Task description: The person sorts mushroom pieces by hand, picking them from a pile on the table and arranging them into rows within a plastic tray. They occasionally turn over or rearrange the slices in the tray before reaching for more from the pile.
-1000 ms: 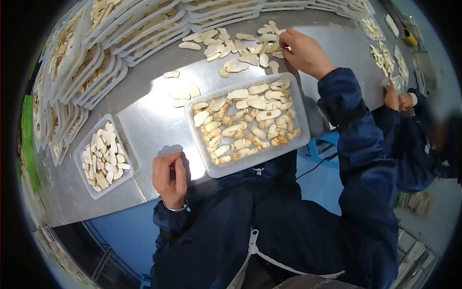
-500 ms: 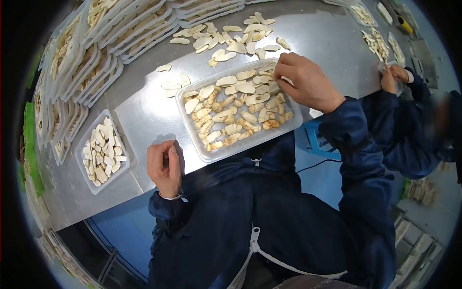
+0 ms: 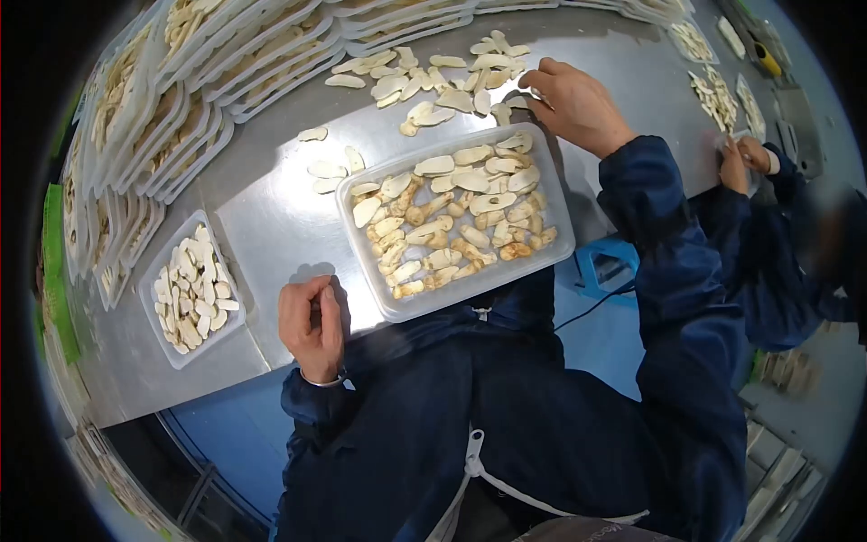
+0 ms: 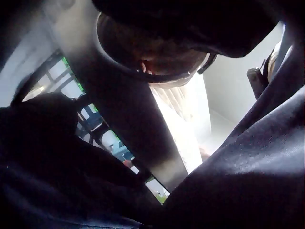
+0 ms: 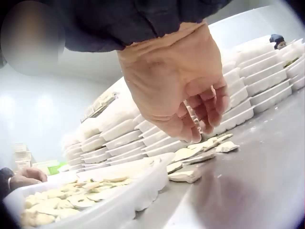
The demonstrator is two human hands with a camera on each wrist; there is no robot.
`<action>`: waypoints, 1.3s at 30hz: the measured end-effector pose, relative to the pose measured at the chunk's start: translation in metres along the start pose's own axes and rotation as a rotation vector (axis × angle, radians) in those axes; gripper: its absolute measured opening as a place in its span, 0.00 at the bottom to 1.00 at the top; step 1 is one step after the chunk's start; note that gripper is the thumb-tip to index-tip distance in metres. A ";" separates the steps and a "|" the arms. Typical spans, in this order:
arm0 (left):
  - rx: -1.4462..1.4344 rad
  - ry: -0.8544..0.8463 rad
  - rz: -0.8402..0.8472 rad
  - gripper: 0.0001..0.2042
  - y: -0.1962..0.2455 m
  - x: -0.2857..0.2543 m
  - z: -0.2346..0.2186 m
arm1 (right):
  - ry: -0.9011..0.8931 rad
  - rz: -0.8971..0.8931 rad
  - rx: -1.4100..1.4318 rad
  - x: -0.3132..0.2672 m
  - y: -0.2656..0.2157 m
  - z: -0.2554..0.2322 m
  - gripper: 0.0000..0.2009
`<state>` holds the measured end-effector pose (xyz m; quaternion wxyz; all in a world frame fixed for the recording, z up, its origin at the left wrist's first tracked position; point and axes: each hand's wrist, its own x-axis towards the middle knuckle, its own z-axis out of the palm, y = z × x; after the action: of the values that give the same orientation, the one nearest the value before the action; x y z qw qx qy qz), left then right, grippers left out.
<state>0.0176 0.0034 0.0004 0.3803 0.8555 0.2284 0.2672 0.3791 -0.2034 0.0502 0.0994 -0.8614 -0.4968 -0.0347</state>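
In the head view a clear plastic tray (image 3: 571, 239) holds rows of pale mushroom slices. Over the loose slices (image 3: 454, 99) beyond its far right corner is my right hand (image 3: 582, 108), fingertips lowered to a slice at the pile's edge. The right wrist view has this hand (image 5: 176, 83) with bent, slightly parted fingers just above slices (image 5: 186, 175); no firm grip shows. My left hand (image 3: 310, 330) rests loosely curled at the table edge, left of the tray, holding nothing visible. The left wrist view hides its fingers.
Stacked trays (image 3: 271, 59) of slices line the table's far and left sides. A smaller filled tray (image 3: 237, 330) sits at the left, a few slices (image 3: 326, 169) beside the main tray. Another person's hands (image 3: 736, 167) are at the right.
My right hand has gone from the slice pile to the tray's far right corner, then back to the pile. My left hand has barely moved; the head view shifted slightly.
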 end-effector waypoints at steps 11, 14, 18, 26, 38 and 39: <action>0.006 -0.003 0.022 0.04 0.001 0.001 0.000 | 0.015 0.028 0.232 -0.017 0.029 0.007 0.03; 0.017 -0.009 0.010 0.04 0.004 0.000 -0.001 | -0.074 0.121 0.316 -0.031 0.004 -0.034 0.05; -0.014 0.003 0.034 0.04 -0.001 -0.001 0.002 | -0.173 -0.126 0.270 -0.058 -0.036 -0.040 0.03; 0.020 -0.005 0.022 0.04 0.002 0.000 -0.001 | -0.064 -0.132 0.189 -0.063 -0.046 -0.031 0.02; 0.008 0.004 -0.006 0.04 0.004 0.001 -0.001 | -0.028 0.127 0.015 0.001 0.024 0.014 0.12; 0.005 0.005 0.001 0.04 0.002 0.001 0.000 | -0.023 0.108 0.007 0.003 0.024 0.017 0.10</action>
<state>0.0183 0.0026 0.0020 0.3775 0.8558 0.2297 0.2691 0.4008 -0.2087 0.0308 0.0984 -0.8870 -0.4508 -0.0175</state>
